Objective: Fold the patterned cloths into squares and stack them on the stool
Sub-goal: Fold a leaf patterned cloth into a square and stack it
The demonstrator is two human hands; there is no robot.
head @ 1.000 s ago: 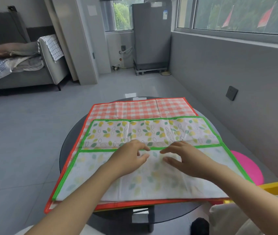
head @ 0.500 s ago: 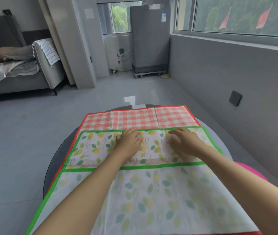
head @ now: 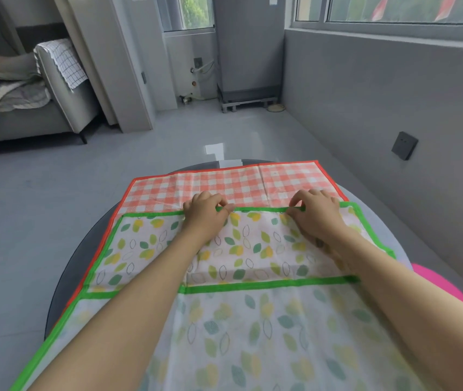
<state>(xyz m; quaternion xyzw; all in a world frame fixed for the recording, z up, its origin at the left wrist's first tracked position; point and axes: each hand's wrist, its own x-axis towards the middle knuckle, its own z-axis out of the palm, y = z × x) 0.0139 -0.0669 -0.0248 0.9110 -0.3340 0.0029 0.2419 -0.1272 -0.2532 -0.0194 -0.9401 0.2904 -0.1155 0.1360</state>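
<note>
Both your hands, left point(head: 204, 214) and right point(head: 315, 215), pinch the leaf cloth's point(head: 253, 249) far green hem; the first fold looks half-made. Next, draw it toward you evenly.

A glossy grey tiled floor point(head: 55, 210) reflects daylight. At upper left stands a grey upholstered sofa point(head: 64, 100) draped with a white checked towel point(head: 65, 62). A tall grey metal cabinet point(head: 248, 43) fills the top centre; a grey wall point(head: 379, 88) under wide windows point(head: 394, 8) carries a dark socket point(head: 404, 141).
</note>
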